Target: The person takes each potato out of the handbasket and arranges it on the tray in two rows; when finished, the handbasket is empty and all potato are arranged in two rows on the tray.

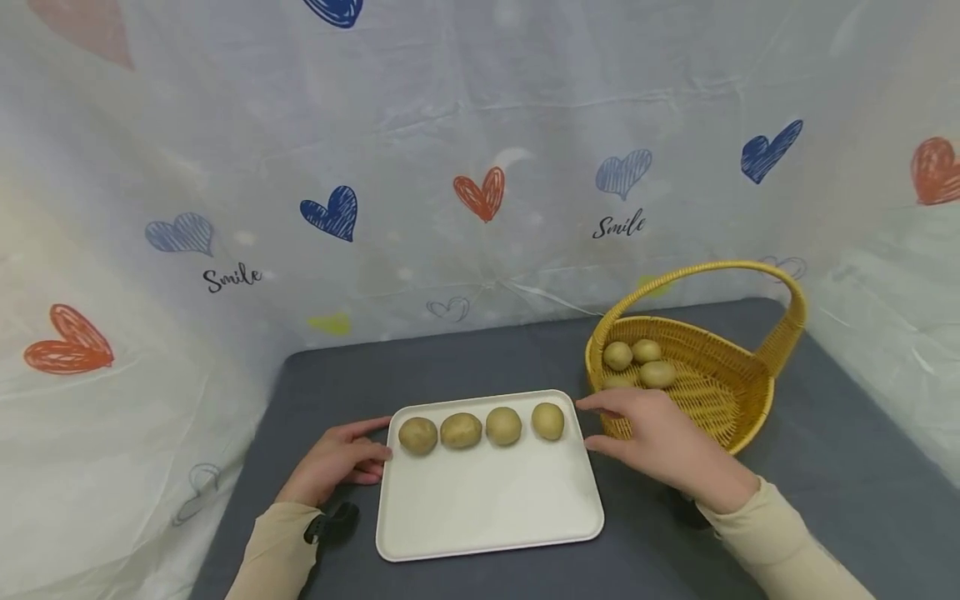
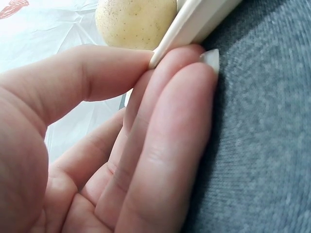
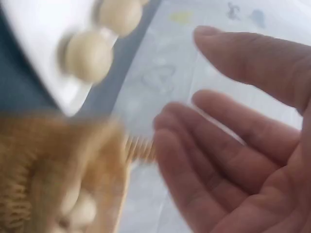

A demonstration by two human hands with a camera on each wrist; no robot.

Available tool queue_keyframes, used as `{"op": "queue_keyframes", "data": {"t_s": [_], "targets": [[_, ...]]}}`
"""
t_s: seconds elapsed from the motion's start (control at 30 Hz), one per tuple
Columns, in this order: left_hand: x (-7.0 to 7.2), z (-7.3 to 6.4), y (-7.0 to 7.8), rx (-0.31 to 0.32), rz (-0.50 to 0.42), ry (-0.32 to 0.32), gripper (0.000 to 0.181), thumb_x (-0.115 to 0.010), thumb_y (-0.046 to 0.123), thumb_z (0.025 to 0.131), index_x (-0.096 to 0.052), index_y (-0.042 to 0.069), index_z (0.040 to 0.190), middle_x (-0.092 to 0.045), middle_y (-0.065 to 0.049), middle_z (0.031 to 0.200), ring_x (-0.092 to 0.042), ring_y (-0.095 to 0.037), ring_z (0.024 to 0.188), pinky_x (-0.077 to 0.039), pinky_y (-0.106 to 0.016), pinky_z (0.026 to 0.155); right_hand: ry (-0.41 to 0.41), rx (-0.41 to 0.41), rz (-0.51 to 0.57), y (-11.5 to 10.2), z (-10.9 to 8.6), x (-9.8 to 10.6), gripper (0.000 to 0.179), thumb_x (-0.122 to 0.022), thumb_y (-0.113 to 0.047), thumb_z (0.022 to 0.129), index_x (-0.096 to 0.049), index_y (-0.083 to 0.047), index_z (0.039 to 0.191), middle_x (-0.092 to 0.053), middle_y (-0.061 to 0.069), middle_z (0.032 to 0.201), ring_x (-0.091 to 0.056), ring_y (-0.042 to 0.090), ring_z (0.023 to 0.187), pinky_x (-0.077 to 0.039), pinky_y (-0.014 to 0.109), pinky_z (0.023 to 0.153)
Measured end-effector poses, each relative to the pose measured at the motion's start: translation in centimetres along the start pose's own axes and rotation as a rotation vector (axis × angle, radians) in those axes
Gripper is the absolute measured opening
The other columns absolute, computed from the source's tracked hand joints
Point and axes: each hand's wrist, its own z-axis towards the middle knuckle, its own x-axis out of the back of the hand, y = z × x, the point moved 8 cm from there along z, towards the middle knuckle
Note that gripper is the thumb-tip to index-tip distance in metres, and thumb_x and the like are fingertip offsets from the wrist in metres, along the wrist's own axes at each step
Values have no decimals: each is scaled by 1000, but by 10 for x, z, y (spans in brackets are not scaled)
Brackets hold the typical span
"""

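Note:
A row of several potatoes lies along the far side of a white tray. My left hand is at the tray's left edge; in the left wrist view its thumb and fingers pinch the rim, near one potato. On the other side, my right hand hovers between the tray's right edge and a yellow wicker basket, partly covering the basket's near side. Its thumb and fingers are spread apart with nothing between them, as the right wrist view shows. More potatoes sit inside the basket's left end.
A dark grey cloth covers the table. The basket's tall arched handle rises over its top at the right. Behind the table hangs a pale curtain printed with hearts and the word Smile.

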Motion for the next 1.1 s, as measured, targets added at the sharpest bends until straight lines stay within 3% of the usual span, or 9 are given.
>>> {"op": "queue_keyframes", "data": {"t_s": [0.23,0.5,0.73,1.1], "targets": [[12,-2,-5,16,7,16,73,-87,23,91,-58,19,158,-79,-11,91,-77,-20,76,-69,-36,73,-34,-49,29,45,10,26,38,-89,-23,90,-81,-13,126,-82,3,118,-78,25,104,-65,47,89],[9,-3,-6,15,5,23,73,-88,25,90,-59,19,157,-80,-12,92,-78,-21,77,-69,-37,74,-207,-147,127,84,36,21,48,-85,-18,94,-72,-7,139,-76,14,134,-75,32,118,-64,50,99],[4,-1,-4,10,3,11,73,-88,25,90,-60,20,157,-79,-12,91,-78,-21,77,-69,-37,73,-296,-191,145,105,48,6,56,-85,-18,92,-69,-2,143,-74,18,139,-71,40,126,-60,54,105],[2,-1,-1,-13,4,-12,73,-87,24,90,-58,18,157,-78,-11,88,-77,-20,77,-69,-36,72,-295,-160,51,112,55,-6,50,-93,-19,81,-80,-4,126,-77,14,122,-73,32,114,-59,55,103]]}}
